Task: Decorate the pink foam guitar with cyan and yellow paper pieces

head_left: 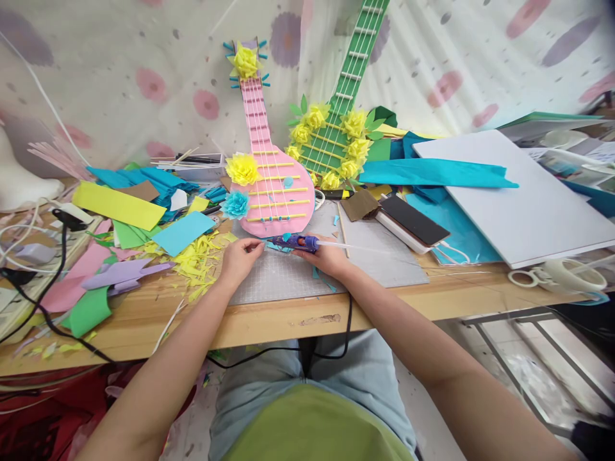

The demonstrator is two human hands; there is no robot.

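My right hand (327, 258) is closed around a blue glue gun (298, 242) with a clear glue stick sticking out to the right, its nozzle pointing left. My left hand (239, 257) pinches something small I cannot make out right at the nozzle, over a grey cutting mat (288, 272). Just beyond both hands lies a pink paper guitar (276, 192) with yellow and blue paper flowers. A green paper guitar (336, 128) with yellow flowers leans behind it.
Paper scraps and yellow shreds (192, 256) cover the table's left side. A phone (413, 221) and white board (519, 198) lie to the right, with tape rolls (557, 276) near the edge. Black cables (57, 275) run at left and under the table.
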